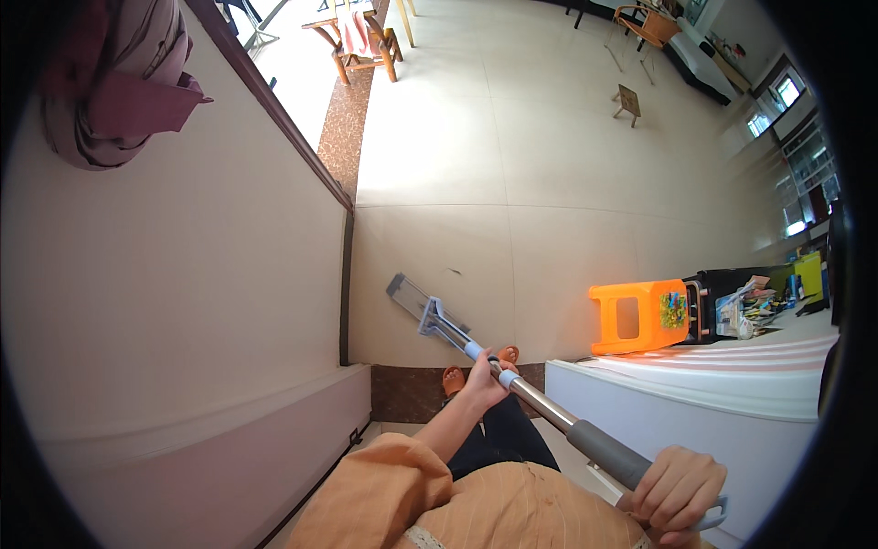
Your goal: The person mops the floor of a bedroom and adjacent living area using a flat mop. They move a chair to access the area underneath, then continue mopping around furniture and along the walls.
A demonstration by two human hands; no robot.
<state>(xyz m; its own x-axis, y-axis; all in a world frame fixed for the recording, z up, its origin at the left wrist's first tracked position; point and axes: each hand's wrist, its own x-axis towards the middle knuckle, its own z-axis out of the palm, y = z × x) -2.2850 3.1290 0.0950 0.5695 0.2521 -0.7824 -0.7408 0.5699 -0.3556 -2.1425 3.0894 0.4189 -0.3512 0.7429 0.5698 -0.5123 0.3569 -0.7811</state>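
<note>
A mop with a metal pole (545,406) runs diagonally from the lower right to the floor ahead of my feet. My left hand (488,379) is wrapped around the lower part of the pole, near a pale blue collar. At the top end, my right hand (679,488) grips the grey foam handle (607,453) close to its hanging loop. The flat mop head (411,295), with a pale blue bracket, rests on the tiled floor near the dark edge of the wall. A small dark wisp (454,270) lies on the tiles beside it.
An orange plastic stool (638,316) stands at the right by a cluttered desk. White panels (658,391) flank the doorway, whose brown threshold (405,394) is under my sandals. Farther off are a small wooden stool (627,101), a wooden chair (360,41) and a pink bag hanging at the left.
</note>
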